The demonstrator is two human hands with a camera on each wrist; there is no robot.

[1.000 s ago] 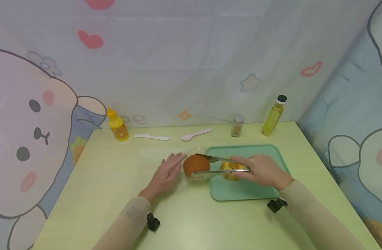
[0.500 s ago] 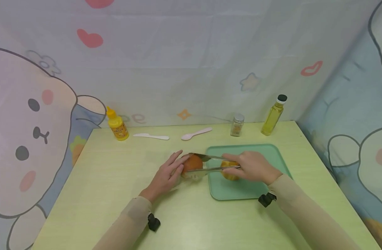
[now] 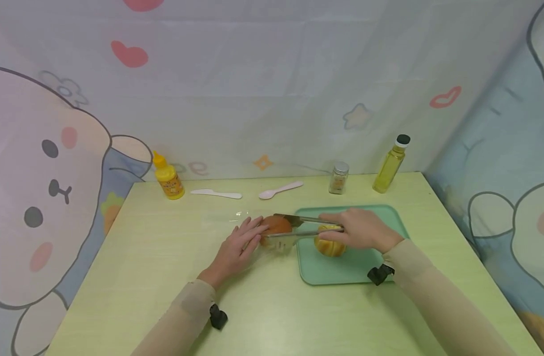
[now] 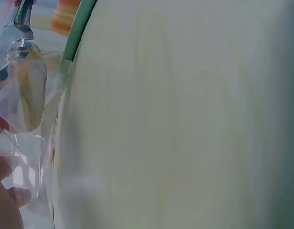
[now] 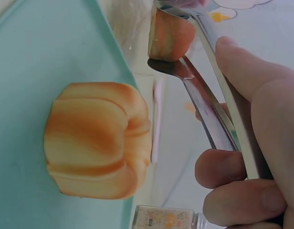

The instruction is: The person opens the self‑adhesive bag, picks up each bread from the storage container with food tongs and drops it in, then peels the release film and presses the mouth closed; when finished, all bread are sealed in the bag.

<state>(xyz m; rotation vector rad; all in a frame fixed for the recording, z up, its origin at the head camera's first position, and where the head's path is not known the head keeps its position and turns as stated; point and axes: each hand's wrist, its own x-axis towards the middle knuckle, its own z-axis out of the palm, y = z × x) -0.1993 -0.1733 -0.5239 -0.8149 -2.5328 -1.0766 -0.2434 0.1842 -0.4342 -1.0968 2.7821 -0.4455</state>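
In the head view a brown round bun (image 3: 277,225) sits left of the tray, partly hidden by my left hand and the tongs. My right hand (image 3: 360,228) grips metal tongs (image 3: 313,233), their ends on either side of the bun. A clear plastic bag (image 4: 35,157) surrounds the bun and the tong ends in the left wrist view. Straight fingers of my left hand (image 3: 238,247) rest on the bag at the bun's left side. On the green tray (image 3: 316,272) lies a ridged golden bread roll (image 3: 330,243), below the tongs.
Along the table's back edge stand a yellow squeeze bottle (image 3: 169,182), a white knife (image 3: 216,194), a pale pink spoon (image 3: 280,190), a small glass jar (image 3: 339,179) and a bottle of yellow oil (image 3: 391,165). A printed cloth (image 3: 298,99) hangs behind.
My right hand has moved slightly left with the tongs. The bun has shifted left under my left fingers, clear of the tray's edge. The roll on the tray stays put.
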